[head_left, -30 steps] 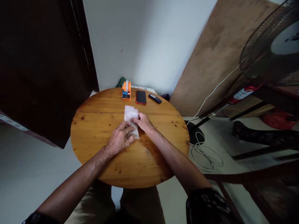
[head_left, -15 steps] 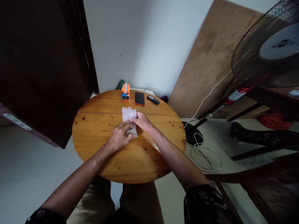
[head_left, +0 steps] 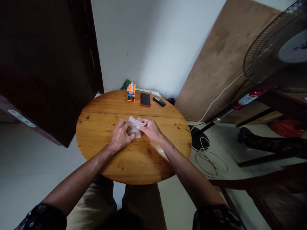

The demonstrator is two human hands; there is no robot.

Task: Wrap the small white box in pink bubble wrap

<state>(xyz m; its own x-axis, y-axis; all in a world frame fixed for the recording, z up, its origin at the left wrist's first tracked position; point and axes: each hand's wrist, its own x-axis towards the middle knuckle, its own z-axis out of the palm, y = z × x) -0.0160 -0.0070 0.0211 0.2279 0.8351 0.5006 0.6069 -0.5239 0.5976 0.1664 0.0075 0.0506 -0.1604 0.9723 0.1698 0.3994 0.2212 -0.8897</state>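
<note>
A piece of whitish bubble wrap [head_left: 135, 122] is between my hands over the middle of the round wooden table [head_left: 96, 134], its far part bent up and folded toward me. My right hand [head_left: 151, 128] pinches its right side between thumb and fingers. On its left side, my left hand [head_left: 121, 134] is curled round the edge, thumb near the lower corner. Whether anything lies inside the wrap is hidden.
Toward the table's far edge stand an orange tape dispenser [head_left: 131, 92], a phone with a red edge [head_left: 145, 99] and a dark handset [head_left: 159, 101]. Behind is the wall [head_left: 144, 48]. A standing fan [head_left: 275, 57] and a loose cable [head_left: 211, 163] are to the right.
The bubble wrap lay flatter and longer before; its far part is now lifted and folded over. My right hand has shifted slightly right, and my left hand has drawn back to the wrap's left edge.
</note>
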